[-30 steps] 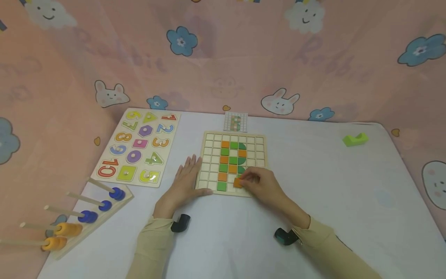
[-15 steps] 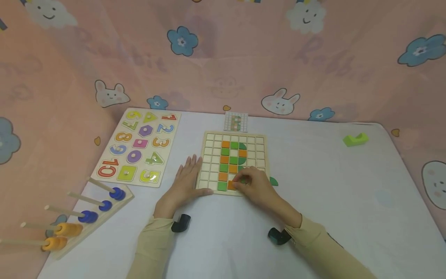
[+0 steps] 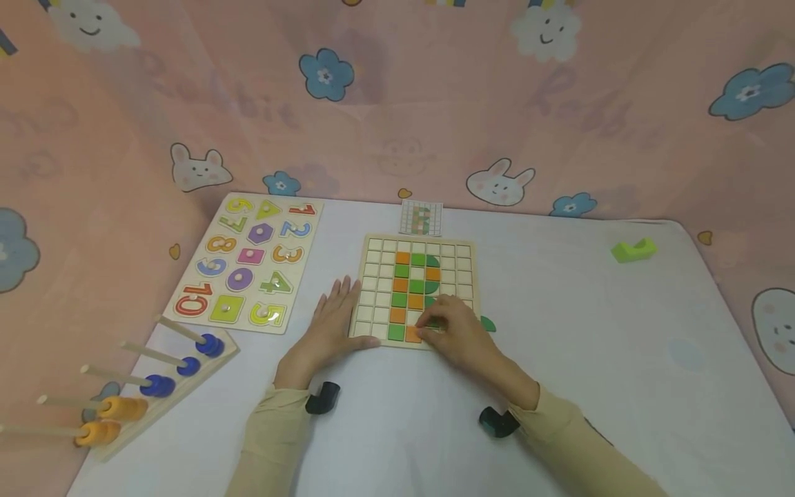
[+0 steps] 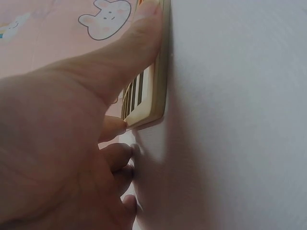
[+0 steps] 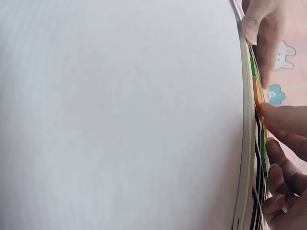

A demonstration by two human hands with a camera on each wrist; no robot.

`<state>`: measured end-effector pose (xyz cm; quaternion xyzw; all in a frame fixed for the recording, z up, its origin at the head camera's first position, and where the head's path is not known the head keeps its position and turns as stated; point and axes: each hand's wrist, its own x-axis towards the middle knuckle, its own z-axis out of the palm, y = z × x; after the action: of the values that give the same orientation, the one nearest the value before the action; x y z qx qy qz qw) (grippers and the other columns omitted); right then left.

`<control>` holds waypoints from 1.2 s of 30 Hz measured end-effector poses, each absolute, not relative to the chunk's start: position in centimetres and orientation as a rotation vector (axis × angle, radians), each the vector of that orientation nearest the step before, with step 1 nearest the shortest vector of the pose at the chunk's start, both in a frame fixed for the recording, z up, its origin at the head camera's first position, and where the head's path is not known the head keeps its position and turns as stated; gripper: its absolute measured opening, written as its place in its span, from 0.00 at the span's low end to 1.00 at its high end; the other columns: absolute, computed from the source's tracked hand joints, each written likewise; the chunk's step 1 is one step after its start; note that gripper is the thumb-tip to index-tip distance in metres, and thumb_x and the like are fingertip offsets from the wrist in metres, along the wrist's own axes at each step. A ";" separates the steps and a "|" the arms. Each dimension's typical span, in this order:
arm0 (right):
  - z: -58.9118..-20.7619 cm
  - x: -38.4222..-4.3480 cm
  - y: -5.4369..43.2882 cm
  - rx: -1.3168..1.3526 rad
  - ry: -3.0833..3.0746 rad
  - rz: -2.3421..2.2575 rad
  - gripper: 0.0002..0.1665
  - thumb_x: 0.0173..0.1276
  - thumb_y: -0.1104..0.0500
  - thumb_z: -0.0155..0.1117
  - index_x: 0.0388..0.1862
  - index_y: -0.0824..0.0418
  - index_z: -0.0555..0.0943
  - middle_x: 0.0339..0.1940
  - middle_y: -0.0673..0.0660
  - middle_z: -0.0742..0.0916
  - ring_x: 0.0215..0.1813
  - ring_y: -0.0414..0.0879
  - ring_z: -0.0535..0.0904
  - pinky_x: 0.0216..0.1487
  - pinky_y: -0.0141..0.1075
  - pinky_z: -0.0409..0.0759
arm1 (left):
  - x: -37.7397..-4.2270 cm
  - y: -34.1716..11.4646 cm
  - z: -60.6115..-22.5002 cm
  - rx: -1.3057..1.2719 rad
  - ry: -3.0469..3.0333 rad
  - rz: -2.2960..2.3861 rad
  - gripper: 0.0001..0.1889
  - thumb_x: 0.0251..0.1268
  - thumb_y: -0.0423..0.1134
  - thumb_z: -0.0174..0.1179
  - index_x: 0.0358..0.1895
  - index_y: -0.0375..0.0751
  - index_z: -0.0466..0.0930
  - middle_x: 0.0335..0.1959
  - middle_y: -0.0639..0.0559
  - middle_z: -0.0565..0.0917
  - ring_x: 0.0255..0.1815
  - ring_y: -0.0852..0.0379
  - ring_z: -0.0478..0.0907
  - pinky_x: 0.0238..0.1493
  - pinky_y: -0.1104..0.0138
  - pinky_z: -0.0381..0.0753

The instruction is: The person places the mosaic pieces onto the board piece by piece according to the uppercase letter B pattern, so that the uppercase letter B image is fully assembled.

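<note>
In the head view a wooden grid board [image 3: 477, 276] lies flat on the table, with green and orange tiles set in its middle columns. My right hand [image 3: 456, 331] is over the board's front part, thumb and forefinger pinching the edge of an orange square tile [image 3: 413, 335]. That tile sits in the bottom row, beside a green square tile [image 3: 396, 333]. My left hand [image 3: 329, 317] rests at the board's left edge with fingers straight and the thumb on its front corner. The left wrist view shows that thumb [image 4: 139, 43] against the board [image 4: 158, 91].
A small pattern card [image 3: 421, 217] lies behind the board. Left of it are a number puzzle [image 3: 248, 255] and a peg stand [image 3: 174, 393] with blue and orange beads. A green half-round piece [image 3: 488, 323] shows beyond the board's right edge, and a lime notched block [image 3: 633, 250] stands far right.
My right hand has moved left with the orange tile, which now lies level in the bottom row beside the green one. The left hand has stayed still.
</note>
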<state>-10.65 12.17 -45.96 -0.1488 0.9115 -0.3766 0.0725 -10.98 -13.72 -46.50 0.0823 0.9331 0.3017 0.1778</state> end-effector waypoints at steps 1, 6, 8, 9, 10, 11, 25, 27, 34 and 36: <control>-46.0 -10.6 12.5 -0.451 2.739 -1.132 0.06 0.64 0.61 0.80 0.39 0.55 0.91 0.44 0.51 0.88 0.50 0.48 0.77 0.50 0.38 0.76 | -11.0 -13.7 -46.5 0.235 2.640 0.852 0.63 0.60 0.54 0.78 0.88 0.42 0.40 0.90 0.45 0.37 0.91 0.46 0.29 0.91 0.49 0.28; -46.2 -10.8 15.3 -0.474 2.739 -1.160 0.12 0.65 0.64 0.78 0.47 0.58 0.89 0.48 0.55 0.87 0.55 0.51 0.77 0.56 0.43 0.79 | -10.9 -13.7 -46.4 0.236 2.643 0.862 0.63 0.60 0.52 0.78 0.88 0.42 0.41 0.90 0.45 0.38 0.91 0.45 0.29 0.91 0.48 0.29; -46.2 -10.9 16.6 -0.466 2.752 -1.154 0.13 0.66 0.65 0.77 0.48 0.59 0.88 0.48 0.55 0.86 0.54 0.51 0.77 0.55 0.43 0.79 | -11.0 -13.6 -46.4 0.238 2.645 0.860 0.63 0.60 0.52 0.78 0.88 0.42 0.41 0.90 0.45 0.38 0.91 0.45 0.30 0.91 0.48 0.29; -46.3 -10.9 17.3 -0.460 2.759 -1.150 0.13 0.67 0.65 0.76 0.49 0.60 0.88 0.47 0.55 0.86 0.53 0.50 0.77 0.56 0.43 0.80 | -11.0 -13.6 -46.5 0.240 2.646 0.857 0.63 0.60 0.52 0.78 0.88 0.42 0.41 0.90 0.45 0.38 0.91 0.45 0.30 0.91 0.48 0.29; -46.2 -10.9 18.0 -0.450 2.771 -1.144 0.13 0.67 0.65 0.76 0.49 0.60 0.87 0.47 0.56 0.86 0.52 0.50 0.77 0.54 0.43 0.80 | -11.0 -13.6 -46.5 0.239 2.645 0.851 0.63 0.60 0.53 0.78 0.88 0.42 0.41 0.90 0.45 0.37 0.91 0.45 0.29 0.91 0.48 0.29; -46.3 -10.9 18.7 -0.445 2.782 -1.141 0.13 0.67 0.66 0.75 0.49 0.60 0.87 0.46 0.56 0.86 0.52 0.50 0.77 0.54 0.43 0.80 | -11.0 -13.6 -46.5 0.243 2.647 0.848 0.63 0.60 0.53 0.78 0.88 0.42 0.41 0.90 0.45 0.37 0.91 0.45 0.29 0.91 0.48 0.29; -46.3 -10.9 22.8 -0.321 2.743 -1.107 0.14 0.70 0.63 0.74 0.53 0.60 0.87 0.49 0.57 0.87 0.56 0.53 0.80 0.63 0.53 0.80 | -11.0 -13.7 -46.5 0.245 2.655 0.832 0.63 0.60 0.53 0.78 0.88 0.40 0.41 0.90 0.43 0.38 0.91 0.44 0.31 0.91 0.47 0.31; -46.2 -10.9 22.8 -0.326 2.731 -1.098 0.13 0.70 0.63 0.74 0.52 0.60 0.87 0.50 0.57 0.88 0.57 0.54 0.79 0.63 0.53 0.79 | -11.0 -13.7 -46.5 0.240 2.654 0.834 0.63 0.60 0.53 0.78 0.88 0.41 0.41 0.90 0.44 0.38 0.91 0.44 0.30 0.91 0.47 0.30; -45.9 -11.0 22.3 -0.363 2.741 -1.114 0.10 0.68 0.65 0.74 0.46 0.60 0.83 0.39 0.54 0.87 0.43 0.47 0.78 0.44 0.33 0.79 | -11.0 -13.7 -46.6 0.243 2.656 0.833 0.63 0.60 0.53 0.78 0.88 0.41 0.42 0.90 0.44 0.38 0.91 0.45 0.30 0.91 0.48 0.30; -45.9 -10.9 22.1 -0.386 2.761 -1.150 0.11 0.68 0.67 0.74 0.46 0.60 0.83 0.36 0.53 0.85 0.40 0.45 0.77 0.40 0.30 0.76 | -11.0 -13.7 -46.5 0.246 2.655 0.830 0.63 0.60 0.54 0.78 0.88 0.41 0.42 0.90 0.44 0.38 0.91 0.44 0.30 0.91 0.47 0.30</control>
<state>-10.89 22.10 -45.91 -0.1277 0.9138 -0.3805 0.0628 -11.03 -13.71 -46.55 0.0867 0.9363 0.2927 0.1734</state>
